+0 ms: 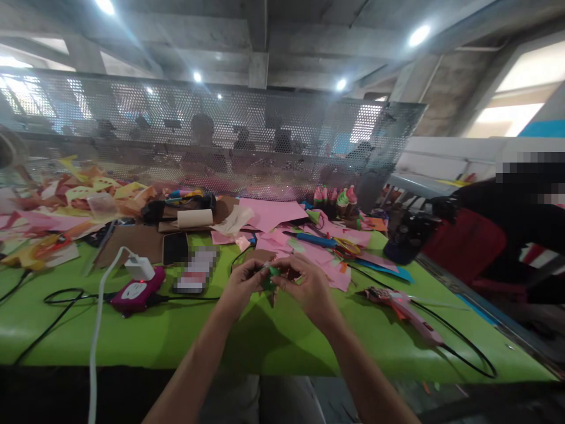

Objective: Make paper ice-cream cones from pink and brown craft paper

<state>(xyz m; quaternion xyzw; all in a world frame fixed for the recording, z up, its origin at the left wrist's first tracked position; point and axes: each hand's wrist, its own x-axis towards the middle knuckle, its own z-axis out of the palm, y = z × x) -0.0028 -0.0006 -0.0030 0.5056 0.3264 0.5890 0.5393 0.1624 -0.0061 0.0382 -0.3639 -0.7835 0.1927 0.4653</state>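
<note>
In front of me, above the near middle of the table, both hands pinch one small green paper piece (pixel 271 279) with a brown pointed bit below it. My left hand (pixel 242 282) grips it from the left between thumb and fingers. From the other side, my right hand (pixel 308 287) holds it with thumb and fingertips. The fingers cover much of the piece, so its full shape is hidden. Pink paper scraps (pixel 314 259) lie just beyond the hands. A pink hot glue gun (pixel 404 312) rests to the right.
A magenta power strip (pixel 138 292) with a white charger (pixel 140 268) and cables lies left, near two phones. Behind are pink sheets (pixel 271 213), a paper roll (pixel 195 218), scissors (pixel 346 246) and small paper cones (pixel 343 200). A perforated metal screen (pixel 229 141) borders the green table (pixel 282 347). A person sits right.
</note>
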